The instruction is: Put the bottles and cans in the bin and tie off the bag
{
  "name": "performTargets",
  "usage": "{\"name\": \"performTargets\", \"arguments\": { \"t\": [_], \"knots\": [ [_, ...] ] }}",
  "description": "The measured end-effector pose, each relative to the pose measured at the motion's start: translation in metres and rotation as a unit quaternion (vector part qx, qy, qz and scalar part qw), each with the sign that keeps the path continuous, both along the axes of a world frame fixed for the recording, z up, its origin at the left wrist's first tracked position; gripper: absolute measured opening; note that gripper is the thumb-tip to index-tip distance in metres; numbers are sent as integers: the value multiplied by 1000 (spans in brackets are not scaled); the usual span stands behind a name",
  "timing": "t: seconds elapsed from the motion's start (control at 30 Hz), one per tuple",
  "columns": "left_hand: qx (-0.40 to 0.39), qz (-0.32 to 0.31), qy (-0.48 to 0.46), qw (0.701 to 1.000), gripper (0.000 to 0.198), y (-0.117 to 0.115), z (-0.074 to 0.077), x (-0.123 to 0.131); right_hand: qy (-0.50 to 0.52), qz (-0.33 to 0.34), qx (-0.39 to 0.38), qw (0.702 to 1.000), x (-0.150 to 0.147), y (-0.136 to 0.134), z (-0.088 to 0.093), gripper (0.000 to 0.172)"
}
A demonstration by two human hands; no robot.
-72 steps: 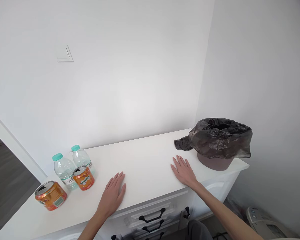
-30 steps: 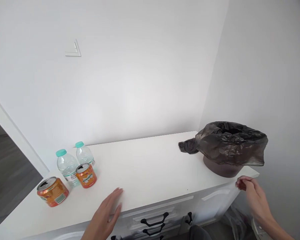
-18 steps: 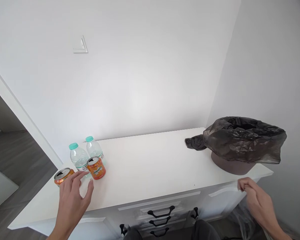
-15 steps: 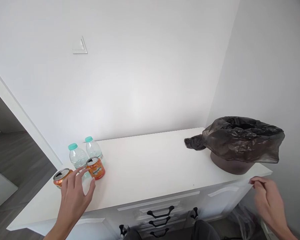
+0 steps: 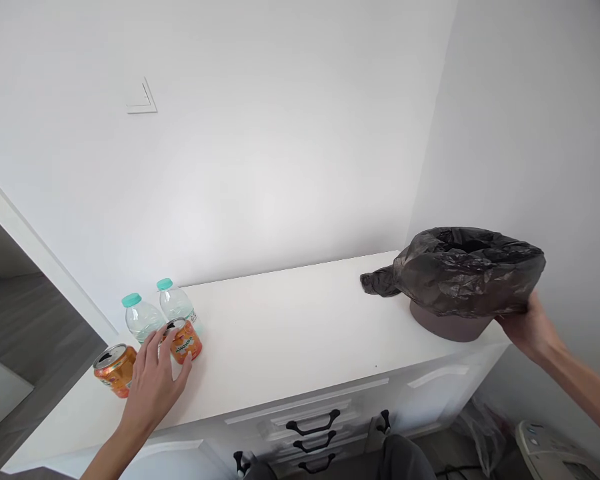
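My left hand [image 5: 154, 380] curls around an orange Mirinda soda can [image 5: 186, 345]. Its fingers are against the can's left side and the thumb at its front. The can stands upright on the white cabinet top. Just left of that hand is a second orange soda can [image 5: 117, 373]. Behind them stand two clear plastic bottles with teal caps, one bottle [image 5: 145, 319] left of the other bottle [image 5: 177, 303]. My right hand [image 5: 527, 330] grips the right side of a brown trash bin [image 5: 447, 327], under the overhanging black bag [image 5: 470, 287]. Most of its fingers are hidden.
The white cabinet top [image 5: 280, 327] has drawers with black handles [image 5: 314, 425] below its front edge. A twisted bag end [image 5: 379, 283] lies left of the bin. White walls rise behind and to the right. A pale appliance [image 5: 555, 453] sits low at right.
My right hand has moved up from beside the cabinet corner to the bin's right side. My left hand has closed in around the right-hand can. The view has shifted slightly.
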State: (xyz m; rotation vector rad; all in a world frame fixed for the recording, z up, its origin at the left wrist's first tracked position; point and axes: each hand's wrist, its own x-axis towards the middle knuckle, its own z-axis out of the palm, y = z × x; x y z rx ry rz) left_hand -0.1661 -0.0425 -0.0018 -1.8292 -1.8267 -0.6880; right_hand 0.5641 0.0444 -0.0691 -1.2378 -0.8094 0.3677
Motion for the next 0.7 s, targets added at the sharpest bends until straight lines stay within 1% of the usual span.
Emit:
{"name": "performTargets", "arguments": {
  "t": [0.07,0.1,0.2,0.27,0.47,0.57,0.63,0.7],
  "knots": [
    [-31,12,-42,999,64,1,5,-1,81,94,-9,992,-10,-2,-1,53],
    [-44,15,-66,997,63,2,6,-2,110,120,-16,986,-16,-3,-3,54],
    [-50,9,-123,991,62,5,8,-3,128,139,-12,982,-39,-7,-8,57],
    [-44,2,-144,989,64,7,8,-4,129,163,-2,978,-61,-7,-11,57],
    [-42,-4,-181,983,66,17,7,0,140,245,-1,959,-149,3,-20,65],
    [-36,-2,-206,978,69,25,8,0,163,305,-19,938,-196,7,-17,62],
    [-45,17,-244,968,74,32,11,-1,164,368,-32,915,-222,7,-12,60],
    [-61,35,-281,957,80,38,14,-1,143,437,-48,887,-242,6,-7,63]
  ]
}}
